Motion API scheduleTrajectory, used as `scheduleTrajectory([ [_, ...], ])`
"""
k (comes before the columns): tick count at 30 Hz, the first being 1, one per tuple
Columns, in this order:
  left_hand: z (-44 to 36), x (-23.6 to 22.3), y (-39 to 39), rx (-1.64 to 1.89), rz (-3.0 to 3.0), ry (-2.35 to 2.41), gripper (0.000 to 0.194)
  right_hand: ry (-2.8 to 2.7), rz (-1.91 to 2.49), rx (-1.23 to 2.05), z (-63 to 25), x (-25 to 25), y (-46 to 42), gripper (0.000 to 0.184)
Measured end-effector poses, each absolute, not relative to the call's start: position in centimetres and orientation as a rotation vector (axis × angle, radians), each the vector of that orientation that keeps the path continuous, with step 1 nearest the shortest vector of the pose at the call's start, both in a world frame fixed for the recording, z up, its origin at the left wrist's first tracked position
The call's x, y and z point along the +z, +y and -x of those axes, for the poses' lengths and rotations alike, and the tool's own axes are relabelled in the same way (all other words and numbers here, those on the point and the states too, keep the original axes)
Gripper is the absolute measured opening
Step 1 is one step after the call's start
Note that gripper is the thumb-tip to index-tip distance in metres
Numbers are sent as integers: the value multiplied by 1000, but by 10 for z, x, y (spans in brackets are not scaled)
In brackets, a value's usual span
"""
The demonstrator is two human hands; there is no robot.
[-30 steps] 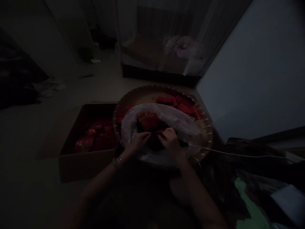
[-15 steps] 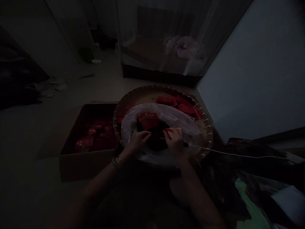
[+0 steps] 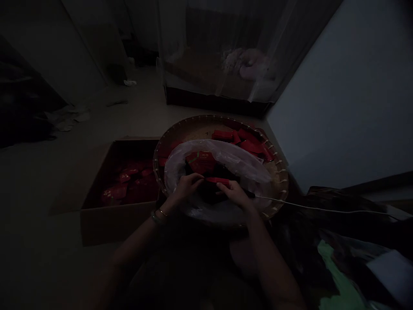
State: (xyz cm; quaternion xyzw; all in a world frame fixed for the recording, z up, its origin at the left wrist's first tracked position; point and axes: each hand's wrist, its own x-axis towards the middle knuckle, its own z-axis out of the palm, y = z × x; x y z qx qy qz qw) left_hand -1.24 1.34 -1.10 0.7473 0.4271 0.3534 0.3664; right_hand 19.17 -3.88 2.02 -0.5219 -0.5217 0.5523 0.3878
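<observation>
The scene is very dark. A round woven bamboo tray (image 3: pixel 278 172) holds a clear plastic bag (image 3: pixel 245 165) with dark loose material and red packets inside. A small flat red packet (image 3: pixel 217 180) is held level over the bag between both hands. My left hand (image 3: pixel 184 190) pinches its left end and my right hand (image 3: pixel 235 195) pinches its right end. More red packets (image 3: pixel 240 140) lie on the far side of the tray.
A cardboard box (image 3: pixel 112 215) with several red packets (image 3: pixel 124 185) stands left of the tray. A thin white cable (image 3: pixel 322 209) runs right from the tray. Dark and green cloth (image 3: pixel 338 275) lies at the lower right. A netted enclosure (image 3: pixel 226 64) stands behind, a pale wall at right.
The red packet has been brought up between both hands and now lies level over the bag. My right hand has shifted slightly down and left.
</observation>
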Motion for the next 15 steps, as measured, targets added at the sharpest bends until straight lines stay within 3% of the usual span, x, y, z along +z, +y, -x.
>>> scheduleTrajectory([
  [5,16,-17,19,887,-1985,1044,22,-1201,1296,1608,-199,22,-33,48],
  [8,14,-10,17,978,-2223,1074,34,-1188,1303,1629,-201,20,-29,54],
  [11,6,1,10,845,-2567,1020,61,-1302,1320,1569,-196,15,-23,60],
  [15,-5,2,8,765,-2648,978,59,-1426,1339,1356,-186,11,-21,62],
])
